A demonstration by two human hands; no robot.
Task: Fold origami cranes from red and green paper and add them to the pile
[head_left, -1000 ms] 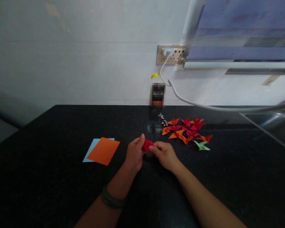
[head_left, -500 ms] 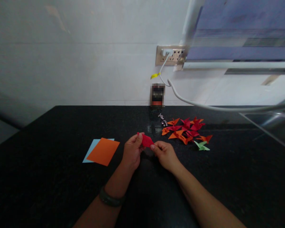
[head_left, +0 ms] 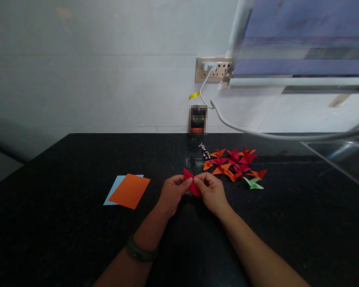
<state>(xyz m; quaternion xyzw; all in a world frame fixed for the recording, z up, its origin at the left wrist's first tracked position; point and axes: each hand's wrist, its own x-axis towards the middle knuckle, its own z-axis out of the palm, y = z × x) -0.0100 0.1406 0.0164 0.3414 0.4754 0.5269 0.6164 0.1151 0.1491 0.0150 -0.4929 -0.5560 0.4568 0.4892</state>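
Note:
A small folded piece of red paper (head_left: 194, 189) is held just over the counter, between both hands. My left hand (head_left: 173, 192) pinches it from the left, the thumb pressed on its face. From the right, my right hand (head_left: 210, 191) grips it with thumb and fingers, the two thumb tips nearly meeting. One pointed end sticks up above the thumbs and another part shows below them. The fingers behind the paper are partly hidden.
Folded paper cranes (head_left: 234, 161), red and orange, lie grouped at right, with a green crane (head_left: 253, 183) in front. Flat orange paper (head_left: 130, 191) overlaps light blue paper (head_left: 112, 195) at left. A pixelated box (head_left: 198, 120) stands by the wall; a white cable (head_left: 245, 129) hangs above.
The red paper has turned from lying slantwise to standing more upright. Both thumbs have come together at its middle; my left hand shifted slightly right.

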